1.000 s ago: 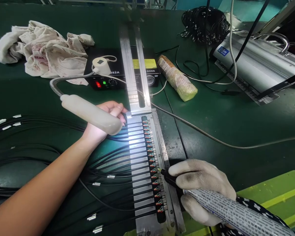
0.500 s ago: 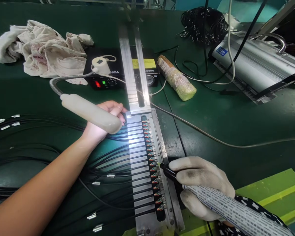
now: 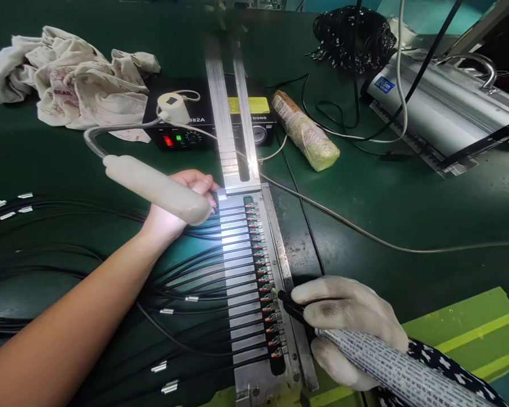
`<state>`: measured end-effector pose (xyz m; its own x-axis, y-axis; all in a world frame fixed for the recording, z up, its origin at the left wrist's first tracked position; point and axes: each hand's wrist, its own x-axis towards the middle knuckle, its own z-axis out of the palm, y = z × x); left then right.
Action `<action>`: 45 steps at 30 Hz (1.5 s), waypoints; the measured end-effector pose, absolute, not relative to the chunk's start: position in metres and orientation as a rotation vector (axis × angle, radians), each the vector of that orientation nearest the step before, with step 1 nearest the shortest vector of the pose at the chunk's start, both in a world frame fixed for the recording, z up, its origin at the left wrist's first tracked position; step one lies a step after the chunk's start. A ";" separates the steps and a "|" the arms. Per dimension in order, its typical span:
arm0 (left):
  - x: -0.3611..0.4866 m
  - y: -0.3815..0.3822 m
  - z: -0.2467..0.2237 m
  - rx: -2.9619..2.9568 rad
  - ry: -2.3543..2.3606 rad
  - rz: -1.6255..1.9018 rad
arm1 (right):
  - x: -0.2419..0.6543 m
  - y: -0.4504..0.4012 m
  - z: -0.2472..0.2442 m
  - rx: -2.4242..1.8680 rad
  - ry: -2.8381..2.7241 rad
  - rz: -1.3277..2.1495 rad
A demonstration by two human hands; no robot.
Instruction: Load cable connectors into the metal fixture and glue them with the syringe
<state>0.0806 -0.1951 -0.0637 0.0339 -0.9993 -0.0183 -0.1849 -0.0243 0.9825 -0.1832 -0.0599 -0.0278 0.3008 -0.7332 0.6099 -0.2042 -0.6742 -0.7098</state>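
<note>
A long metal fixture holds a row of black cables, their stripped ends showing orange and green wires at small metal connectors. My gloved right hand is wrapped round a white printed glue tube with a black nozzle. The nozzle tip points at a connector midway down the row, with a yellowish tip close to it. My bare left hand grips the fixture's upper left edge, its fingers bent. A white lamp head hides part of that hand.
Behind the fixture stands a black control box with lit switches. A crumpled cloth lies left, a wrapped packet and silver lamp housing right. A green board sits under my right arm.
My right hand and the tube have moved slightly down the row, bringing the nozzle to a nearer connector. My left hand stays at the fixture edge.
</note>
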 end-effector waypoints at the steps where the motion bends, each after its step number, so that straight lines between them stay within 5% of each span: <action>1: 0.081 -0.195 -0.064 1.375 -1.314 -1.104 | -0.183 -0.060 -0.027 -2.070 0.829 -1.379; 45: 0.086 -0.195 -0.065 1.371 -1.369 -1.103 | -0.177 -0.066 -0.027 -1.970 0.815 -1.502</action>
